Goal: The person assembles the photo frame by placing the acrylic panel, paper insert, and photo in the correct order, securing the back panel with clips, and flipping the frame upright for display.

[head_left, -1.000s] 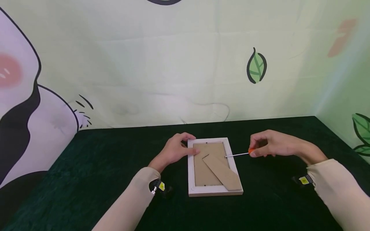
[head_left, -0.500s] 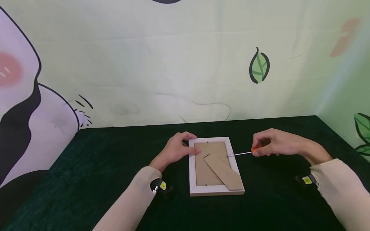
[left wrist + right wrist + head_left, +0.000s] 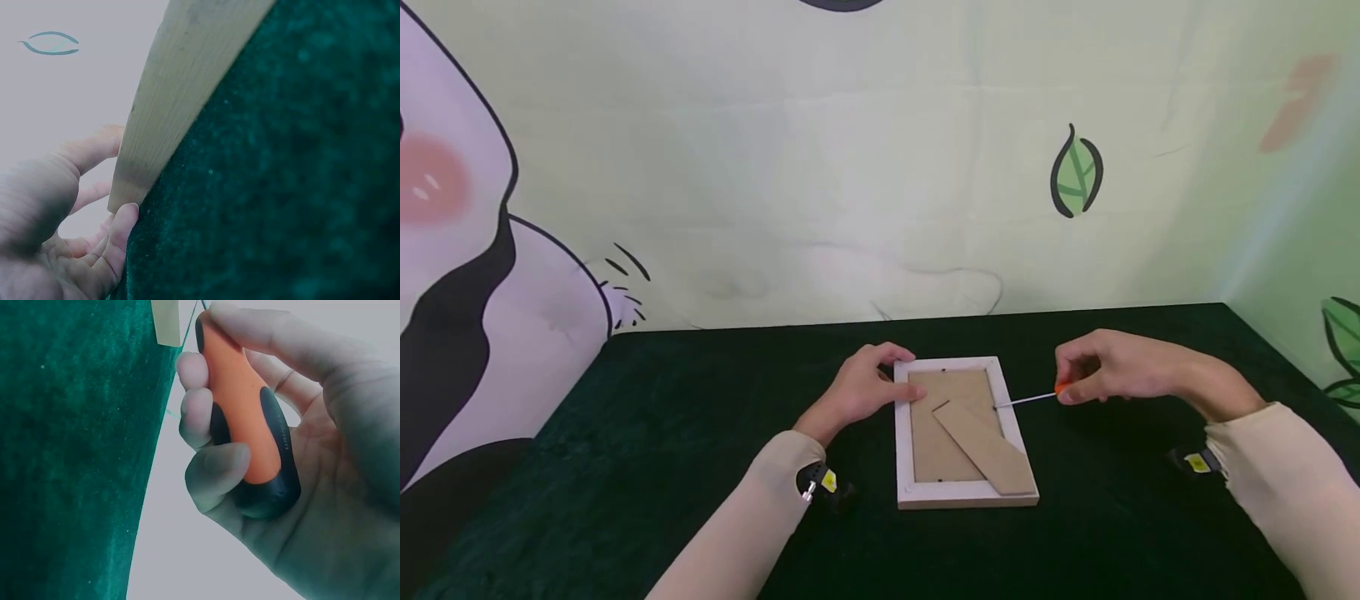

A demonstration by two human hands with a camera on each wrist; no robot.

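The picture frame [image 3: 966, 433] lay face-down on the worktop [image 3: 662, 467]. Left hand [image 3: 868, 390] pressed its far-left corner; right hand [image 3: 1112, 367] gripped the screwdriver [image 3: 1037, 397], tip at its right edge. A slip could gouge the backing board [image 3: 936, 442].

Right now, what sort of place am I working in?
Probably a staged tabletop set, not a workshop: a dark green cloth table, a cartoon backdrop behind, and only a frame and screwdriver.
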